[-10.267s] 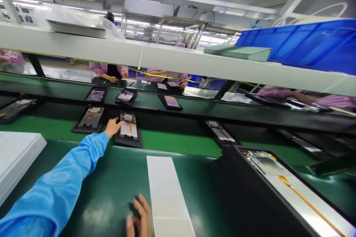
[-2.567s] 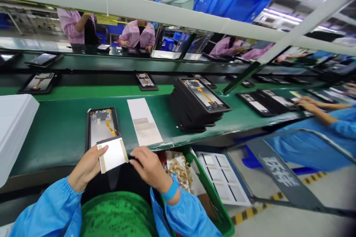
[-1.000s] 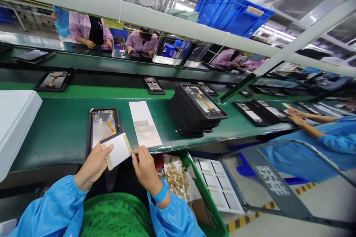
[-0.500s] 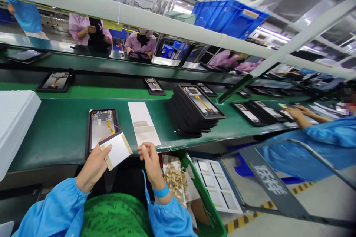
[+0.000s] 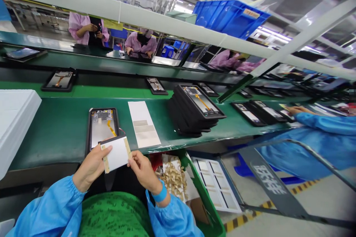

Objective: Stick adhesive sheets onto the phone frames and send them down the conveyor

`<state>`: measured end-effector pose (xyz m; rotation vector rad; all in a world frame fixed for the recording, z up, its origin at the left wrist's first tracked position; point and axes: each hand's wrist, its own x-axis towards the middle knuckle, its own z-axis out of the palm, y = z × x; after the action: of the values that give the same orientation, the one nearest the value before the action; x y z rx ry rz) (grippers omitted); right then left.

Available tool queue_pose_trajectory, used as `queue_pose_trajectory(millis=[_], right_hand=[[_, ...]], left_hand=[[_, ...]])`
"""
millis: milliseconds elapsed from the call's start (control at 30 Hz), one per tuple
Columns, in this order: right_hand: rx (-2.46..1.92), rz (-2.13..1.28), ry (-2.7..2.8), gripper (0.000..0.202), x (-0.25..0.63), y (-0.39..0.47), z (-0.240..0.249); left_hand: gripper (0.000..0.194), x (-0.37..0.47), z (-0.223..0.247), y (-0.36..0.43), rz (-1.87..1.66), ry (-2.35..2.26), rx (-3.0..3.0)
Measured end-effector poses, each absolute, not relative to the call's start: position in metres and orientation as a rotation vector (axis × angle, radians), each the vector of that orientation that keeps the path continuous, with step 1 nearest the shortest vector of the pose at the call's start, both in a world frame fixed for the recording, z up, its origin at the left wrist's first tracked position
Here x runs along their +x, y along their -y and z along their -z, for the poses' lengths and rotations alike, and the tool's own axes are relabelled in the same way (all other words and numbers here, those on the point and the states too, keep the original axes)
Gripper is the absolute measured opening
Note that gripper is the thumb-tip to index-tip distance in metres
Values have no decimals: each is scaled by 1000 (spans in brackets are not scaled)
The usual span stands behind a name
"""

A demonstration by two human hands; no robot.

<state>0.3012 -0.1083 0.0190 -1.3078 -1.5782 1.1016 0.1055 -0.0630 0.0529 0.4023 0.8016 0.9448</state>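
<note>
My left hand [image 5: 90, 166] grips a flat white battery [image 5: 117, 153] by its left side, thumb on top. The battery has a black upper edge, a tan adhesive strip along each side and a thin red wire at its top corner. My right hand [image 5: 141, 168] pinches the lower end of the right-hand adhesive strip [image 5: 127, 148]. Just behind the battery lies an open tablet housing [image 5: 96, 131] with a circuit board and an orange flex cable; its lower part is hidden. To the right of it lies a white card [image 5: 139, 112] with greyish bands.
A stack of black tablet housings [image 5: 186, 118] stands right of the card. A green bin [image 5: 214, 214] below the bench edge holds curled tan strips [image 5: 174, 179]. White foam [image 5: 16, 125] sits at left. A co-worker in blue [image 5: 319, 144] works at right; housings [image 5: 59, 80] lie on the green belt behind.
My right hand has moved left and down onto the battery's right edge and now pinches the strip there. The battery has turned slightly more level. Housings on the belt have shifted a little right.
</note>
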Motion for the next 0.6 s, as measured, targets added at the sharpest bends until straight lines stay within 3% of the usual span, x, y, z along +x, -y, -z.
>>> queue_pose_trajectory(millis=[267, 600], right_hand=[[-1279, -422, 1885, 19, 316, 116, -28], [-1095, 49, 2369, 18, 318, 104, -38]], left_hand=[[42, 97, -59, 49, -966, -951, 411], [37, 98, -51, 50, -955, -964, 429]])
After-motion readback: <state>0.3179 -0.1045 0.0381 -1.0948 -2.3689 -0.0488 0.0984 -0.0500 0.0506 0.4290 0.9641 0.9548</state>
